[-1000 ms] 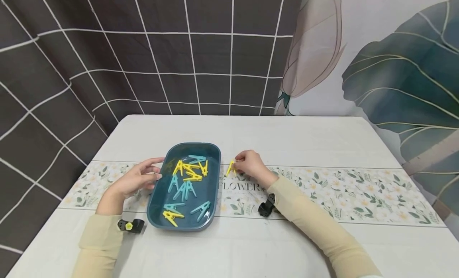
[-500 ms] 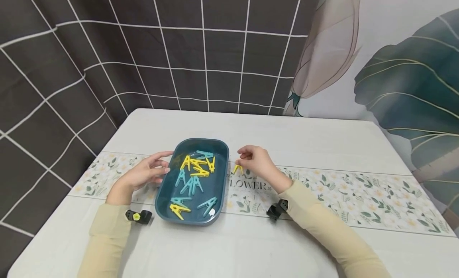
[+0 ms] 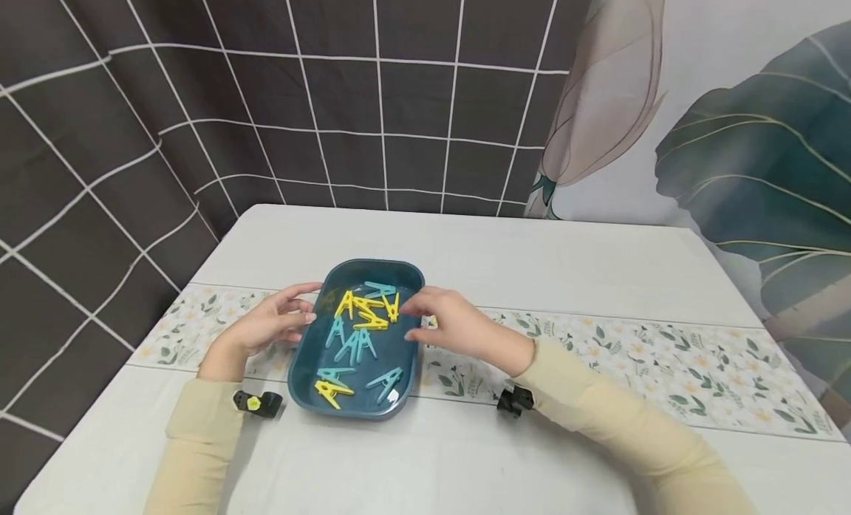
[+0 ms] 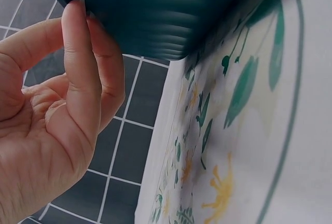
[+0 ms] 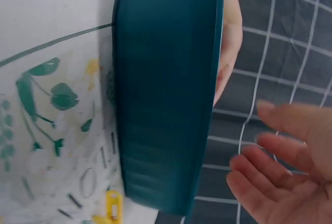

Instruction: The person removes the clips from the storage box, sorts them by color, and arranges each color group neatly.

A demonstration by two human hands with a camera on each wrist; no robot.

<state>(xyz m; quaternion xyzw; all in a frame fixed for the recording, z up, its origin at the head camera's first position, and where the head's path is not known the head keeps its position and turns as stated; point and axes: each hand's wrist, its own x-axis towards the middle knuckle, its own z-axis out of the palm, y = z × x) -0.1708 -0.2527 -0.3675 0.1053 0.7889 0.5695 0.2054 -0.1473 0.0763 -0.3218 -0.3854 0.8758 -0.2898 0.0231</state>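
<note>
A deep teal plastic tray (image 3: 352,410) holds several yellow clothespins (image 3: 370,321) and several light-blue clothespins (image 3: 355,346). At its left side is my left hand (image 3: 269,326), its loosely bent fingertips touching the outer wall, as the left wrist view shows. My right hand (image 3: 455,326) hovers by the right rim, fingers apart and reaching slightly over the tray, holding nothing. Beneath that hand, one yellow clothespin (image 3: 431,322) lies on the table just outside the tray. The right wrist view also shows part of this clothespin (image 5: 113,207) near the tray wall.
A white tablecloth (image 3: 425,463) with a flowered band (image 3: 631,367) covers the table. Behind it hangs a dark cloth with a white grid (image 3: 346,94), and a leaf-print cloth (image 3: 764,153) hangs at the right.
My right hand has let go of the yellow clothespin, leaving it on the table, and has moved left to the tray's rim. My left hand stays at the tray. The head view has shifted slightly.
</note>
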